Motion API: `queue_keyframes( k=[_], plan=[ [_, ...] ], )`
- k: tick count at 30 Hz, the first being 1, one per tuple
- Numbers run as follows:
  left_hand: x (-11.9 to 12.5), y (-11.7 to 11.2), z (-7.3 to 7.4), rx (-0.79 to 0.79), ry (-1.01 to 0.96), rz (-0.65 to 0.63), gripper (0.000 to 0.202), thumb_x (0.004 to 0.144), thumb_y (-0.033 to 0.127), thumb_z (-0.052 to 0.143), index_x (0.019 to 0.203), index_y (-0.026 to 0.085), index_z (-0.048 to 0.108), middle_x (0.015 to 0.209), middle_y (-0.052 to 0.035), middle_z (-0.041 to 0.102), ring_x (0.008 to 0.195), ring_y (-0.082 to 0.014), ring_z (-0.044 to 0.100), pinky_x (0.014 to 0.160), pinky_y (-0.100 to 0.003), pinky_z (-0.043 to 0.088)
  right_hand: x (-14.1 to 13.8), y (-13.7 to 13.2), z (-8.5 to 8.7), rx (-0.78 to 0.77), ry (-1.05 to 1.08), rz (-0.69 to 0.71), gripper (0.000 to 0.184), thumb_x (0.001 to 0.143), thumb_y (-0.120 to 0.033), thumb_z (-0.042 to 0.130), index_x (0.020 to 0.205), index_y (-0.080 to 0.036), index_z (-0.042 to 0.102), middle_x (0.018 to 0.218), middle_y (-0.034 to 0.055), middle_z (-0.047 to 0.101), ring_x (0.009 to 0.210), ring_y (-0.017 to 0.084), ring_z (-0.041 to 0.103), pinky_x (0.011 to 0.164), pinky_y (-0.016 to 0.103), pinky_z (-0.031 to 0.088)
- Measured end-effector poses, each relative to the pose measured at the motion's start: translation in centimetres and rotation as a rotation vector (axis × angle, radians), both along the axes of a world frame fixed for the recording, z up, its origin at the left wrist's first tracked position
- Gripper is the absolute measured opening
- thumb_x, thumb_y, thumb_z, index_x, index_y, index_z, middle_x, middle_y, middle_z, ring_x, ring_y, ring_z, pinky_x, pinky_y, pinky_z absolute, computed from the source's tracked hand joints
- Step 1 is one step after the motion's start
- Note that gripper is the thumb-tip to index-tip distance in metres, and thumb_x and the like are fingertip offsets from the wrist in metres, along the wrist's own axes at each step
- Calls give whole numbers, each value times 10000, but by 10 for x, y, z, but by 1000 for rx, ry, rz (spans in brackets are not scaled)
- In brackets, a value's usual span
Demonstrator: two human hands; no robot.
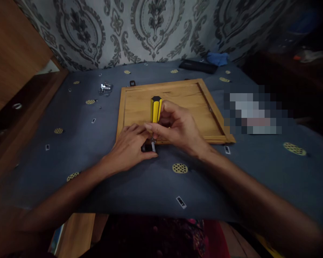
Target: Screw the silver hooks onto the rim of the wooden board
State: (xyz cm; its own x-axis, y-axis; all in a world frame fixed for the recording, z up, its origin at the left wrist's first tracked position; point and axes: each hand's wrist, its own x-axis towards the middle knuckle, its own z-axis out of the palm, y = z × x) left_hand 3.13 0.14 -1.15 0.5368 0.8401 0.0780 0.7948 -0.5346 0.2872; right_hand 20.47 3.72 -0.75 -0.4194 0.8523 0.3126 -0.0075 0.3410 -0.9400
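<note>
My right hand (177, 123) is closed around the yellow and black handle of a screwdriver (156, 111), which stands nearly upright with its tip down. The tip meets a small dark and silver metal fitting (153, 146) at the near edge of a wooden frame with a recessed panel (140, 102). My left hand (130, 143) has its fingers bent over that near edge and its thumb below the fitting, gripping it against the wood. Part of the fitting is hidden by my fingers. Any screw under the tip is too small to make out.
A black bracket (132, 83) sticks out at the frame's far edge. Shiny small metal parts (105, 87) lie at the left. Farther back are a black case (197, 66) and a blue cloth (218, 58). A blurred-out item (253, 113) lies to the right on the blue patterned cloth.
</note>
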Motion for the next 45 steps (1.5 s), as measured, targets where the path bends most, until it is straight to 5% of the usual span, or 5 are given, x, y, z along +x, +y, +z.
queue_keyframes(
  k=[4,7,13,21,45],
  plan=[
    [0,0,1,10,28,3,408,799,478,793,1054,180,679,1157,-87,678,1106,-311,591,956,-472,462,11,-1,7,-24,5,71,335,827,-490,749,963,-202,644,699,-35,613,631,118,609,631,278,531],
    [0,0,2,14,31,3,384,801,479,792,1022,186,681,1145,-80,683,1097,-305,593,952,-466,462,13,-1,8,-32,19,110,321,824,-501,748,874,-198,653,665,-29,632,616,125,613,632,285,528],
    [-1,0,0,14,3,-11,448,814,447,788,1157,197,644,1196,-80,676,1134,-304,592,965,-461,460,-4,-2,-2,28,4,-90,452,744,-529,807,706,-227,473,622,-60,506,504,83,492,446,244,392],
    [0,0,3,16,23,-4,362,810,489,781,967,181,672,1026,-64,663,1034,-283,590,900,-420,459,1,-7,1,76,130,-257,442,743,-571,798,707,-252,493,659,-35,522,509,112,546,446,286,476],
    [0,0,3,-32,-15,-1,409,826,433,778,1129,184,664,1164,-95,659,1122,-310,576,975,-479,448,9,-3,-3,75,2,-80,386,774,-502,794,756,-225,525,682,-48,553,538,105,569,483,262,460]
  ],
)
